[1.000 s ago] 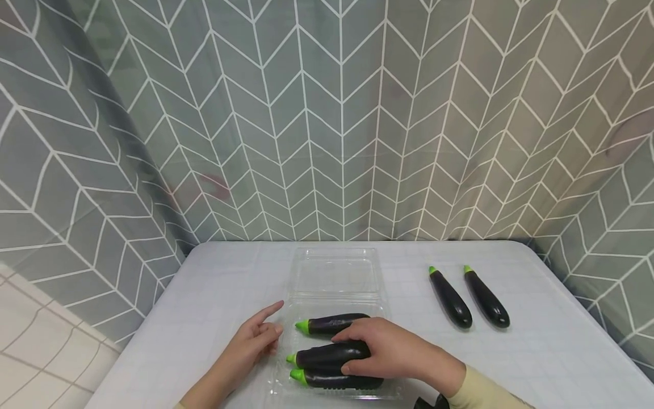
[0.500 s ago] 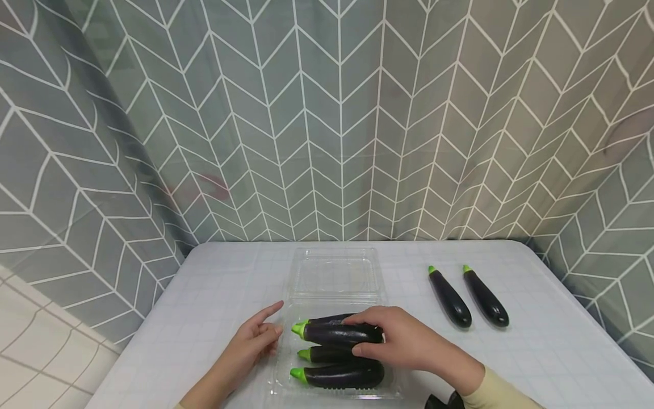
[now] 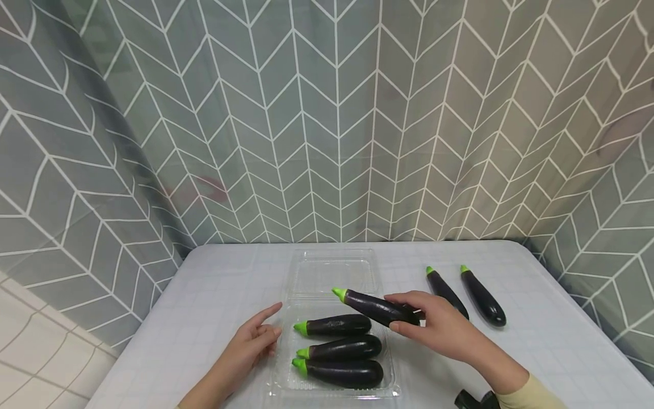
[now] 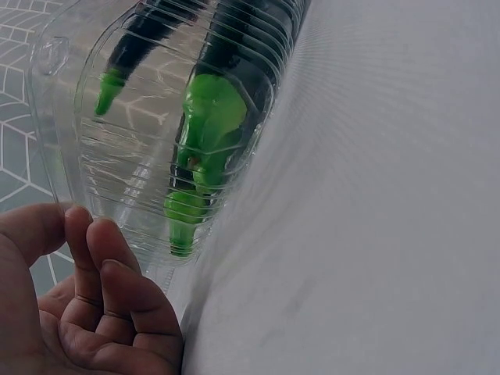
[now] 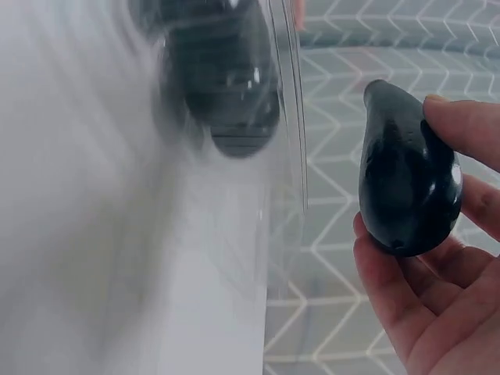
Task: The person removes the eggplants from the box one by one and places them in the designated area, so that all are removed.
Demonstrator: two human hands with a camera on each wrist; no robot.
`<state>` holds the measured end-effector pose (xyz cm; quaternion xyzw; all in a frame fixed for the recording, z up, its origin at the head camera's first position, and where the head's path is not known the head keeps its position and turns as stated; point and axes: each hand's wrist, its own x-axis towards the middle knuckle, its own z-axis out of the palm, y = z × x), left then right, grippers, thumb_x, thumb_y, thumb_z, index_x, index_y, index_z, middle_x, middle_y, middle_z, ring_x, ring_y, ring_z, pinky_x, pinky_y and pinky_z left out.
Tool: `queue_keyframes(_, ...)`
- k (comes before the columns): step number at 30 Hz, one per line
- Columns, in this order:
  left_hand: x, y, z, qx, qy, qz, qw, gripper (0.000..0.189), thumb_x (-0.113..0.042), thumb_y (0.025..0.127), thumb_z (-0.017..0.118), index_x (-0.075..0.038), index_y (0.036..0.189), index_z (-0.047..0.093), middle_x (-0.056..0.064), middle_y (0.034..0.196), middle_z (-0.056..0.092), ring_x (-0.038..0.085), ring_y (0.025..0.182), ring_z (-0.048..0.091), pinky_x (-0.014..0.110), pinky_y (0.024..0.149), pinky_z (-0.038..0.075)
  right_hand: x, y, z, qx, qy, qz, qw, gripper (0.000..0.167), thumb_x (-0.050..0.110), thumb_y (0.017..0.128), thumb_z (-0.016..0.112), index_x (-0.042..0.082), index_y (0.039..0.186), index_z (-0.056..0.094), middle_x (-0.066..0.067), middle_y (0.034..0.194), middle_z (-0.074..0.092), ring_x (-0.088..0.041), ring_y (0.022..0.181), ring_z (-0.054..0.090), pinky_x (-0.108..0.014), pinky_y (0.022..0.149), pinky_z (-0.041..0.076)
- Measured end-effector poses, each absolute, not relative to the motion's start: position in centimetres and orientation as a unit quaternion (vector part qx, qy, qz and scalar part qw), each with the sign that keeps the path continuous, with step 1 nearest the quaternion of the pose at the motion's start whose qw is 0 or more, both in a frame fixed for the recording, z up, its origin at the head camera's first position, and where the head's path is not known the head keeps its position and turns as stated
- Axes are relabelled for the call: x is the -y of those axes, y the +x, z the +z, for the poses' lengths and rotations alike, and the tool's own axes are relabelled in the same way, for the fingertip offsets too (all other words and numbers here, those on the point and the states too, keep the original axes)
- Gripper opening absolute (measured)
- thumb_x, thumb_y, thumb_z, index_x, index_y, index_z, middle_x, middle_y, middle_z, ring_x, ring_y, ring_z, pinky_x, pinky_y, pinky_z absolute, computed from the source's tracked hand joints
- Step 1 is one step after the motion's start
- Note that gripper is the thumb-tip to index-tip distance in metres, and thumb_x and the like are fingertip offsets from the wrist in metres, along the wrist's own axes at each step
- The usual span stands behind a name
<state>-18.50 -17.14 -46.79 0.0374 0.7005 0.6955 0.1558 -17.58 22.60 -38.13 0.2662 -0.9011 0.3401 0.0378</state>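
In the head view my right hand (image 3: 439,324) grips a dark eggplant (image 3: 378,307) near its rounded end, raised past the right side of a clear plastic clamshell container (image 3: 390,363). The eggplant's green stem points left; the right wrist view shows its glossy bottom end (image 5: 410,195) between thumb and fingers. Inside the container's base lie three more eggplants (image 3: 339,347), roughly parallel, stems to the left. My left hand (image 3: 250,341) is at the left rim, index finger extended. In the left wrist view its fingertips (image 4: 78,215) hold the container's edge, the other fingers curled.
Two eggplants (image 3: 482,298) lie side by side at the right of the white-covered table (image 3: 230,278), one partly hidden by my right hand. The container's open lid (image 3: 334,272) lies flat behind its base. A patterned curtain (image 3: 327,142) hangs beyond the table.
My right hand has lifted one eggplant out from among those in the container and carried it right and away from me, tilting it. The left hand has stayed at the rim.
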Motion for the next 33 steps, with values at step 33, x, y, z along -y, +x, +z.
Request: queue_keyframes(33, 17.2, -18.6, -46.8, -0.693, 0.044, 0.702, 0.157, 0.066, -0.021, 0.098, 0.063, -0.011, 0.154, 0.031, 0.004, 0.081, 0.057, 0.015, 0.073, 0.055, 0.028, 0.069, 0.05, -34.5, -18.9, -38.7, 0.946, 0.023, 0.313, 0.078, 0.071, 0.052, 0.094, 0.062, 0.005, 0.145, 0.048, -0.027, 0.133, 0.054, -0.046, 0.113, 0.057, -0.051, 0.078, 0.053)
